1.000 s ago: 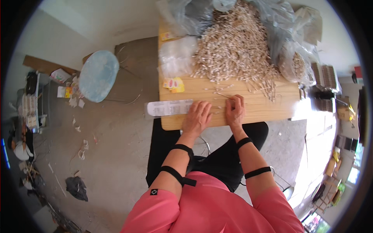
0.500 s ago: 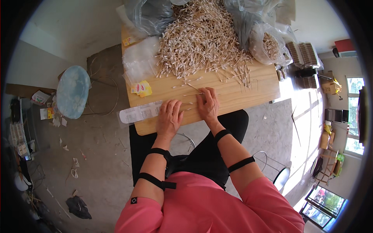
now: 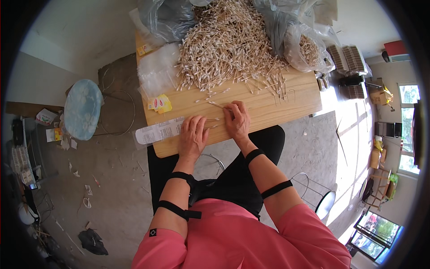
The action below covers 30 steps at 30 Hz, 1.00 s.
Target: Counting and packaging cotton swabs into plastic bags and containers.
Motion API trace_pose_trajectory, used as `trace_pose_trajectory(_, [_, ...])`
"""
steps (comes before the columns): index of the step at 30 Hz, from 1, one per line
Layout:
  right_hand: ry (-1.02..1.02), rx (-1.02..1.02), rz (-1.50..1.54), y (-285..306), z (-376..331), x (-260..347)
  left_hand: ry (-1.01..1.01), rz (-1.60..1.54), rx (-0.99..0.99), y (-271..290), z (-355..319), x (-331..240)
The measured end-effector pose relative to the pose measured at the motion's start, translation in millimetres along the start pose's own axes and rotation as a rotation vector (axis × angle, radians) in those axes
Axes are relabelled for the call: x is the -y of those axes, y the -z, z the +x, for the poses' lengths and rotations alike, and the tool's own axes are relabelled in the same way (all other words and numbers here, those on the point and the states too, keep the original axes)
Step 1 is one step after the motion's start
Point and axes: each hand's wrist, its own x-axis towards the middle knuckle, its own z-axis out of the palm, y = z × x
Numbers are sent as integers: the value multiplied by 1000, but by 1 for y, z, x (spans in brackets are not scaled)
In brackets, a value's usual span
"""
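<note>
— What are the fingers [image 3: 230, 110] of the right hand [image 3: 238, 122] doing now?

— They are pinching one cotton swab [image 3: 217, 105] by its end, lifting it just off the wooden surface [image 3: 277, 105]. Half a second ago that hand was lying lower with the fingers flatter.

— And the left hand [image 3: 192, 136]?

— It is lying flat, fingers together, pressing on a small row of swabs [image 3: 212, 123] just beside the right hand, much as before.

— So the row is growing?

— I am judging so: one more is being drawn toward it from the big swab pile [image 3: 228, 45] beyond the right hand. A clear packet [image 3: 157, 131] is lying left of the left hand.
</note>
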Motion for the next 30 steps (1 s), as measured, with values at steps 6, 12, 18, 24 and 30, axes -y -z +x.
trace_pose_trajectory(6, [35, 10, -32, 1, 3, 8, -5, -32, -33, 4, 3, -3])
trace_pose_trajectory(12, [143, 185, 25, -10, 10, 30, 10, -31, -6, 5, 0, -3])
trace_pose_trajectory(18, [-49, 124, 137, 9, 36, 8, -5, -21, 8, 6, -1, -2])
trace_pose_trajectory(24, [4, 257, 133, 10, 19, 20, -3, -26, -12, 5, 0, -2])
trace_pose_trajectory(30, [141, 281, 72, -7, 24, 20, -10, -20, -6, 3, 0, 0])
